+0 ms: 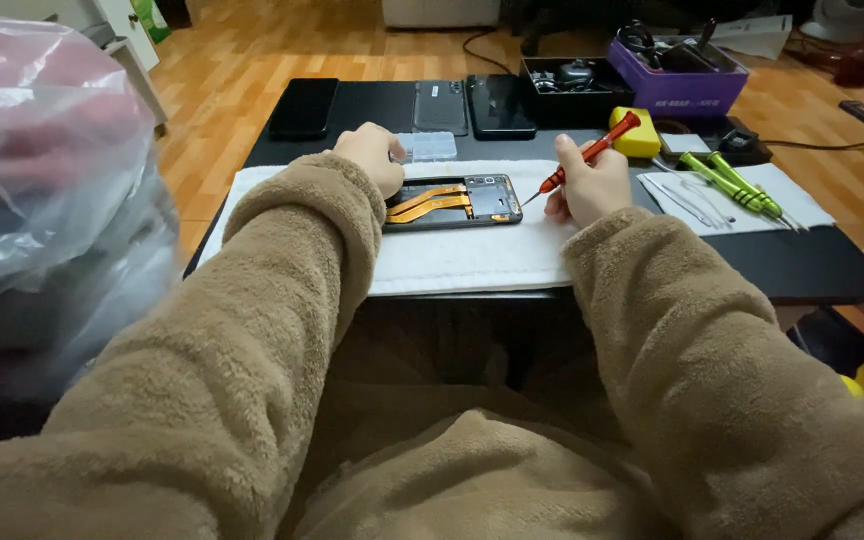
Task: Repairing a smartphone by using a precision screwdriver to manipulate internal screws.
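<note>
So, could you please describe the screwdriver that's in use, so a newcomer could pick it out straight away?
Start at the black table and find the white mat with the opened phone on it. The right hand beside the phone grips the screwdriver, its tip pointing at the phone's right end. Its handle is orange-red, while the green drivers lie unused further right.

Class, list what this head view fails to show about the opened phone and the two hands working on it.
- Opened phone: its left end, hidden by the left hand.
- Red screwdriver tip: too small to tell whether it touches the phone.
- Right hand: palm and fingertips hidden behind its own back.
</note>
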